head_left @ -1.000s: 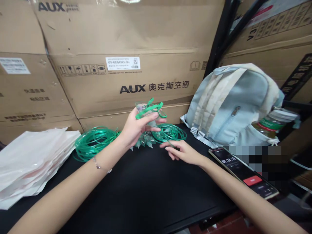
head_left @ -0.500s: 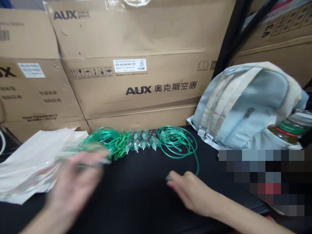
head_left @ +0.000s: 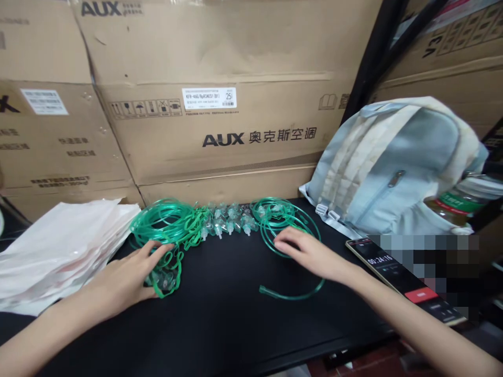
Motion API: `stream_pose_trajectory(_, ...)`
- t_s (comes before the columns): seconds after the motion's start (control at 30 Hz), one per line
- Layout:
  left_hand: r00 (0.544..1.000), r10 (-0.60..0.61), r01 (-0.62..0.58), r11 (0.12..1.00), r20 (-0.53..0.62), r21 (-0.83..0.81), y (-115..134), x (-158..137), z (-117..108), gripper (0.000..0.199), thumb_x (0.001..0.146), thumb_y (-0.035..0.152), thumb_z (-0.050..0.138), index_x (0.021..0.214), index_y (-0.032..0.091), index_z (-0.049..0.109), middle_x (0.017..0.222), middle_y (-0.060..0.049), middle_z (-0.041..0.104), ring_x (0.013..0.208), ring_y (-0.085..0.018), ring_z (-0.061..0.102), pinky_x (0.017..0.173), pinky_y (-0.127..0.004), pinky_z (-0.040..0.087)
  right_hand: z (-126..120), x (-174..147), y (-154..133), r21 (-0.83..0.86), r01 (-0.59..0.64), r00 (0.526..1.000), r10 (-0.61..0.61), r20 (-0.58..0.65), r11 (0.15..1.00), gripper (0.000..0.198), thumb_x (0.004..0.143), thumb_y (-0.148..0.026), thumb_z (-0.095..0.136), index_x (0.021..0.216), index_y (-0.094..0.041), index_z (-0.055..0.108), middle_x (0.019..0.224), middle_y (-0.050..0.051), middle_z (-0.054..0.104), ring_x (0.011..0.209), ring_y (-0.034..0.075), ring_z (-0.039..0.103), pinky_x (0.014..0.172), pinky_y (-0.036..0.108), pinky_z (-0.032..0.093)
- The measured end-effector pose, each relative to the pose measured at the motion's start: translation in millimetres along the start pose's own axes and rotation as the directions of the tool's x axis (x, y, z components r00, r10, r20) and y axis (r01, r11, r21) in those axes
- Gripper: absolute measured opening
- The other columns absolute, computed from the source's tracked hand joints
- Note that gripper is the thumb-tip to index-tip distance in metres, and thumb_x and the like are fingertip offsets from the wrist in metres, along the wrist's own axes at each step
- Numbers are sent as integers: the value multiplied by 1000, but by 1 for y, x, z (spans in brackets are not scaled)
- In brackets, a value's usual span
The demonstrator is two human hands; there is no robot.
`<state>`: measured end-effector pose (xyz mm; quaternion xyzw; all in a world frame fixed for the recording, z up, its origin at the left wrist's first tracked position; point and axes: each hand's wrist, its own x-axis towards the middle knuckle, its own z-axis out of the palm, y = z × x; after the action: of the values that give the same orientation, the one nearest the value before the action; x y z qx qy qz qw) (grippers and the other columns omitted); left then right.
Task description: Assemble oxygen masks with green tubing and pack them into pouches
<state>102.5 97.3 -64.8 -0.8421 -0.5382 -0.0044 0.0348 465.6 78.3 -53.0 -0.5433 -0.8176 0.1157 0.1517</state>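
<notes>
My left hand (head_left: 129, 269) curves around a clear oxygen mask (head_left: 167, 278) with a green elastic strap, low over the black table. Its thumb and fingers lie on either side of the mask. Behind it sits a bundle of coiled green tubing (head_left: 161, 222), with green straps (head_left: 196, 228) at its right side. Several clear masks (head_left: 231, 220) with white connectors stand clustered in the middle. At the right, my right hand (head_left: 301, 250) is bent over a looser coil of green tubing (head_left: 271, 204), fingers curled at its front loops. One tube end (head_left: 262, 289) lies free on the table.
White plastic bags (head_left: 58, 246) are stacked at the left. Large cardboard boxes (head_left: 243, 63) rise behind the table (head_left: 220, 324). A light blue backpack (head_left: 408, 157) with a jar (head_left: 459, 201) in its side pocket leans at the right, and a phone (head_left: 401, 277) showing a timer lies before it.
My left hand has slowed from a blur and come lower with the mask. My right hand has let go of the tube end and moved up to the coil. The view has shifted slightly.
</notes>
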Motion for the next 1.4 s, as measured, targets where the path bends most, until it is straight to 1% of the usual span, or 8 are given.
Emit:
stream_pose_trajectory(0.1,996,-37,23,986,85,166,12,7,-14,80,57,12,59,132,22,35,134,-15,39,115,-38,44,74,-44,50,16,25,18,-292,-302,950,263,-166,908,59,82,-55,38,112,-4,48,107,20,55,102,30,52,81,39,42)
stream_pose_trajectory(0.4,978,145,-108,968,-152,228,29,-5,-34,58,70,19,53,127,13,43,131,-19,42,117,-36,44,84,-48,46,46,-4,-6,-453,-184,982,150,-111,872,18,84,-11,37,91,-10,54,90,14,58,84,23,57,67,30,44)
stream_pose_trajectory(0.6,910,407,-405,913,-78,45,61,16,-42,45,80,22,46,125,20,43,134,-12,40,119,-25,43,93,-39,42,30,-45,-16,-391,365,931,-336,143,845,30,78,-2,41,98,-18,56,98,8,52,87,19,50,75,32,41)
stream_pose_trajectory(0.83,784,593,-551,801,183,-235,97,39,-15,64,85,43,40,139,23,12,147,-13,6,134,-27,6,105,-44,22,12,-25,-6,-109,500,856,-471,214,859,30,82,-5,40,91,-19,64,111,7,52,109,19,41,91,37,34)
stream_pose_trajectory(1.0,835,544,-512,823,81,-248,106,25,18,59,88,44,32,139,22,14,148,-13,5,134,-29,1,105,-49,18,18,-14,6,113,434,882,-447,147,894,34,82,-4,36,93,-19,64,109,6,55,108,15,45,93,32,37)
stream_pose_trajectory(1.13,949,278,-304,934,-151,-187,108,23,17,59,83,37,45,134,13,27,140,-19,26,130,-32,21,100,-47,30,21,-13,2,105,292,950,-301,79,950,26,85,-18,40,101,-20,60,117,7,50,111,16,45,95,34,37)
stream_pose_trajectory(1.27,975,217,-205,961,44,-187,108,37,6,33,81,17,40,112,6,48,109,-18,53,104,-27,53,87,-38,44,31,-7,-7,-159,150,988,-141,71,976,66,76,-48,54,128,-11,39,125,18,43,115,30,42,91,47,40)
stream_pose_trajectory(1.4,965,226,-204,966,133,-161,113,47,2,31,70,4,42,99,6,53,93,-16,60,85,-25,62,73,-33,49,43,4,-15,-390,147,986,-101,136,909,36,84,-14,41,118,-4,48,110,21,55,103,29,54,83,42,46)
